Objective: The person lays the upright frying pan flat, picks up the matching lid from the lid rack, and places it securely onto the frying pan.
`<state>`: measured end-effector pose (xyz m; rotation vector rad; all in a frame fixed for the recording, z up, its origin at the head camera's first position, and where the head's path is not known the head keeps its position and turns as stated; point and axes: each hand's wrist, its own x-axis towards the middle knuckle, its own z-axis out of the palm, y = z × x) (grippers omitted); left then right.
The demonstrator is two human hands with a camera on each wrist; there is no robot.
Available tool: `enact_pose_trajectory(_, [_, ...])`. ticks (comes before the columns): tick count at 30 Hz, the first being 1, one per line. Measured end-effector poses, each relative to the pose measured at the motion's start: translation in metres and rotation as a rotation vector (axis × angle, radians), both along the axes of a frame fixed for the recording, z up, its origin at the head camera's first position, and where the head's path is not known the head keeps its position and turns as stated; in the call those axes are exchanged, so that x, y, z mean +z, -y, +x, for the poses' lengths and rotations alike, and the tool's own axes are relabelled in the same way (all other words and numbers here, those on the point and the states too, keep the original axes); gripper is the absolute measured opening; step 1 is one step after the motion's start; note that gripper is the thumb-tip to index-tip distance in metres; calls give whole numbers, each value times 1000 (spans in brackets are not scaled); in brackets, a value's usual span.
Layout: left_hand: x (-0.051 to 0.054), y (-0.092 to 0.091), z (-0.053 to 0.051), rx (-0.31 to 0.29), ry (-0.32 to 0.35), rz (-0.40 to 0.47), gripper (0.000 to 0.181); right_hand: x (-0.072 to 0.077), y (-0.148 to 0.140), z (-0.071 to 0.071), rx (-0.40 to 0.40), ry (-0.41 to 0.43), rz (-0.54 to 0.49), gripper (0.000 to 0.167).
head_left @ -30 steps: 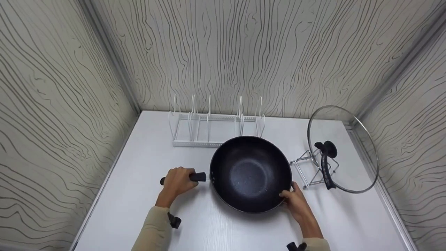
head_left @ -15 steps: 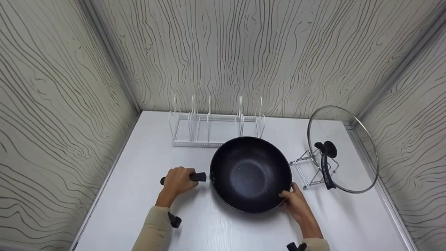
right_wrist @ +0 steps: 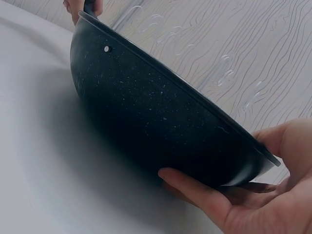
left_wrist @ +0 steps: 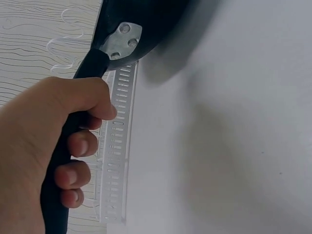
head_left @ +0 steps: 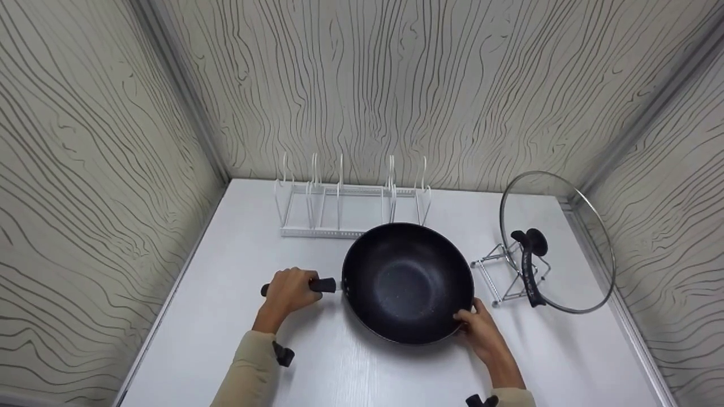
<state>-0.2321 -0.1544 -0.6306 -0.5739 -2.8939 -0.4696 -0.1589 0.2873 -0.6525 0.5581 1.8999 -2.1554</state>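
A black wok [head_left: 407,288] fills the middle of the head view, its dark inside facing up toward the camera. My left hand [head_left: 289,291] grips its long black handle [head_left: 324,285], with the fingers wrapped round it; the left wrist view shows the riveted metal bracket [left_wrist: 124,41] just beyond. At the lower right of the wok, my right hand [head_left: 482,333] holds the rim, thumb over the edge. In the right wrist view, fingers [right_wrist: 195,190] reach under the wok's outer wall [right_wrist: 156,107]. A shadow lies on the table below it.
Behind the wok stands a white wire rack [head_left: 319,233] with upright loops, partly hidden by the wok. On the right, a glass lid [head_left: 582,260] with a black handle [head_left: 529,271] leans upright in a metal wire stand [head_left: 491,282]. Patterned walls border the white table [head_left: 237,243].
The wok's far rim appears very slightly lower in the head view. Both hands keep the same holds, and the rack and lid have not moved.
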Motion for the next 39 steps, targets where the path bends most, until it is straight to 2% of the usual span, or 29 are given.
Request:
enact_pose_trajectory(8, [3,0,1,2,28,14,13,-1,0,2,28,2,-27,72])
enact_pose_trajectory(14, [4,-1,2,14,55,2,18,1,0,4,50,11,-24,77])
enact_pose_trajectory(19, [4,-2,2,17,86,6,16,1,-2,4,54,17,12,76])
enact_pose_trajectory(30, [8,-3,4,18,101,12,17,3,-4,3,96,13,120,72])
enact_pose_trajectory(35, [10,-4,4,23,153,33,27,6,-5,2,86,8,154,63])
enact_pose_trajectory(39, [12,-5,3,33,217,45,38,7,-6,2,101,6,196,62])
